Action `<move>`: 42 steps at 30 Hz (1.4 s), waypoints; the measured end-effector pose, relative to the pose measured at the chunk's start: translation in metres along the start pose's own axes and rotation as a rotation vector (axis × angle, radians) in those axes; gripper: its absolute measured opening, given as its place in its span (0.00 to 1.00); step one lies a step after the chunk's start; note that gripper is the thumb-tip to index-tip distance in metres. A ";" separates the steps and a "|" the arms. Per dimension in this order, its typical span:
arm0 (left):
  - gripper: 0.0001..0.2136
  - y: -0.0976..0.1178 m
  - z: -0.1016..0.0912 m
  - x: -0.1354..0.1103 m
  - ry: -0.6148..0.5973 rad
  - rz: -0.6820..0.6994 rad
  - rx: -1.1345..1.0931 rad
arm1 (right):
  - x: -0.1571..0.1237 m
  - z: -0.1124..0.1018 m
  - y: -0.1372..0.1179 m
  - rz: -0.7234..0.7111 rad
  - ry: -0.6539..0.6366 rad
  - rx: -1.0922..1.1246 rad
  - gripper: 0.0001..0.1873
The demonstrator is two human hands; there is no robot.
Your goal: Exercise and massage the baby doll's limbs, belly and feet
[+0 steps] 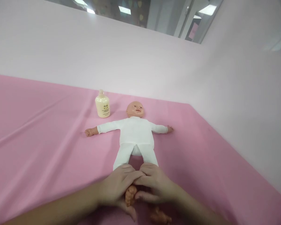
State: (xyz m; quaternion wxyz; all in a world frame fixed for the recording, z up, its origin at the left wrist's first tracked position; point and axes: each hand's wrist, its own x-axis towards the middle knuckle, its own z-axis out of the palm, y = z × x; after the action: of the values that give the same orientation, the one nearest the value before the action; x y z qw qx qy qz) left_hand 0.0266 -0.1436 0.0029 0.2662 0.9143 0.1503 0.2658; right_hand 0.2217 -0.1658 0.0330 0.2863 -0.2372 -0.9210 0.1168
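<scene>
A baby doll (136,132) in a white suit lies on its back, head away from me and arms spread to both sides. My left hand (118,184) is closed around the lower end of its left-side leg as I see it. My right hand (155,184) meets it there, its fingers curled over the leg ends and touching my left hand. One bare doll foot (131,195) pokes out between my two thumbs. Below my right hand shows the other doll foot (160,216), dim and partly cut off. My fingers hide the doll's lower legs.
A cream-coloured pump bottle (102,104) with dark print stands left of the doll's head. A pink cloth (49,140) with folds covers the surface. Pale walls (96,56) rise behind and on the right, with a window (164,15) at the top.
</scene>
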 end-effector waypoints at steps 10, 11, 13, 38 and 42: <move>0.33 -0.001 0.005 0.001 0.029 0.068 0.078 | 0.000 0.002 0.000 -0.045 0.033 -0.030 0.24; 0.37 -0.003 0.003 0.001 0.003 0.065 0.049 | -0.001 0.002 -0.001 -0.039 0.031 -0.032 0.24; 0.42 -0.005 0.000 0.000 -0.037 0.060 -0.007 | -0.001 0.002 -0.002 -0.028 0.017 -0.039 0.24; 0.30 0.005 0.006 -0.003 0.145 0.094 0.129 | -0.006 0.009 0.001 -0.045 0.027 -0.092 0.26; 0.30 0.006 0.005 -0.003 0.109 0.076 0.145 | -0.009 0.010 0.002 -0.041 -0.037 -0.112 0.25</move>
State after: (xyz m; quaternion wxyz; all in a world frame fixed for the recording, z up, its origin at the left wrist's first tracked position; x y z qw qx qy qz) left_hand 0.0276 -0.1516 0.0008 0.1807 0.9204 0.1487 0.3133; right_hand 0.2231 -0.1692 0.0196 0.2578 -0.2315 -0.9359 0.0637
